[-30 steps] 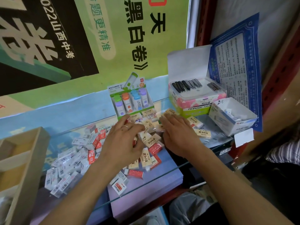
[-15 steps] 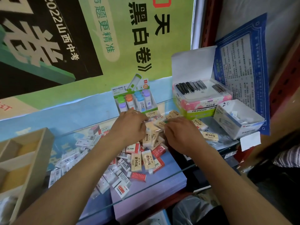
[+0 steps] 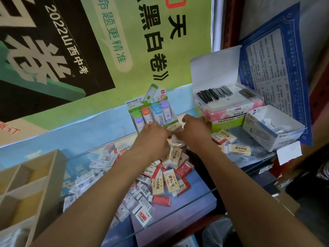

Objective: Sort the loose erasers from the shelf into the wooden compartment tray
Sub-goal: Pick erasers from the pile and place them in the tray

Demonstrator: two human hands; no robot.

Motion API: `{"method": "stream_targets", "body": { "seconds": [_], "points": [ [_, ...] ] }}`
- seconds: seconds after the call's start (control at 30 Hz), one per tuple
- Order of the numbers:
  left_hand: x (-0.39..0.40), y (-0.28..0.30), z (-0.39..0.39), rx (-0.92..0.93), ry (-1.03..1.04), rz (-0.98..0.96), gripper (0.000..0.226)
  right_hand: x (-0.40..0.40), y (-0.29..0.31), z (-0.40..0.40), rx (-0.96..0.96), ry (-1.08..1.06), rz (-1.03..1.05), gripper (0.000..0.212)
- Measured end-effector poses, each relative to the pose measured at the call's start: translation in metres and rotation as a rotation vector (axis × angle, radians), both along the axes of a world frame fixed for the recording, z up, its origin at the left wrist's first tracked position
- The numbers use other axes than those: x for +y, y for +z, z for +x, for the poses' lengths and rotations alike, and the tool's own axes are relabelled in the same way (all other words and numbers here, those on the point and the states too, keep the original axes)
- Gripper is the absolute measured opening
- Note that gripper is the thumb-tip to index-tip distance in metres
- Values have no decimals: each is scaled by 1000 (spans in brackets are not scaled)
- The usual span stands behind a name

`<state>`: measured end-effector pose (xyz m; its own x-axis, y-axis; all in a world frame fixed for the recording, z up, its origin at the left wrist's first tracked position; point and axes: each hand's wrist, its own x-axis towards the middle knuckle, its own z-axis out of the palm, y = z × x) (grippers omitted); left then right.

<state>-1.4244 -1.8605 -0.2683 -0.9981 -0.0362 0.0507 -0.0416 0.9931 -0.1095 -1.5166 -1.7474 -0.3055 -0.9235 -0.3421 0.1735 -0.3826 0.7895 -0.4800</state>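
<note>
1. Both hands work at the back of the glass shelf, close together over a cluster of cream-sleeved erasers. The left hand has its fingers curled down into the cluster, apparently gathering several. The right hand is curled too, fingertips meeting the left over a cream eraser at the top; the exact grip is hidden.
2. Progress: early. The wooden compartment tray at far left shows only bare compartments as far as visible.
3. Left to do: a wide scatter of loose erasers — white-sleeved ones toward the tray, red-and-white ones mid-shelf, two cream ones off to the right.
4. Surroundings: a display box of coloured sharpener-erasers just behind the hands, a flip-lid box of nail clippers, an open white carton.
5. Obstacles: the display box crowds the reach, and the mixed heap between hands and tray needs separating by kind.
</note>
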Motion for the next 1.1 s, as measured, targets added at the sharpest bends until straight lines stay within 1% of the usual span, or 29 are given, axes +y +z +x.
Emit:
{"method": "stream_targets", "body": {
  "seconds": [0.07, 0.13, 0.2, 0.3, 0.4, 0.5, 0.57, 0.7, 0.77, 0.83, 0.93, 1.0, 1.03, 1.1],
  "points": [
    [4, 4, -8, 53, 46, -79, 28, -2, 2, -4, -29, -12, 4, 41],
    [4, 4, -16, 59, 105, -126, 28, -3, 3, -5, -39, -22, 17, 37],
    [4, 1, -20, 56, 139, -140, 30, -2, 2, -3, -8, -23, 8, 34],
    [4, -5, -20, 79, 176, -120, 30, 4, 2, 2, 85, -3, -40, 32],
    [1, -11, -16, 95, 203, -49, 29, 13, 5, 6, 141, 34, -102, 28],
    [-1, -9, -17, 62, 183, 49, 37, 23, 10, 8, 108, 55, -131, 29],
    [0, -7, -21, 20, 198, 32, 38, 30, 13, 10, 74, 60, -125, 31],
    [4, -6, -33, -12, 244, -37, 24, 41, 21, 13, 37, 49, -140, 26],
    [4, -5, -37, -16, 241, -22, 18, 44, 25, 13, 47, 38, -138, 21],
    [3, -4, -40, -29, 221, 20, 19, 47, 28, 14, 52, 20, -150, 21],
    [-1, -1, -41, -24, 134, 11, 24, 48, 32, 16, 29, 26, -222, 30],
    [-7, 2, -40, 20, 71, 1, 28, 49, 32, 17, -37, 31, -329, 38],
    [-12, 2, -39, 54, 51, 35, 30, 51, 33, 17, -82, 29, -390, 40],
    [-16, 3, -35, 153, 46, 212, 32, 53, 35, 17, -153, 9, -497, 38]
  ]
}}
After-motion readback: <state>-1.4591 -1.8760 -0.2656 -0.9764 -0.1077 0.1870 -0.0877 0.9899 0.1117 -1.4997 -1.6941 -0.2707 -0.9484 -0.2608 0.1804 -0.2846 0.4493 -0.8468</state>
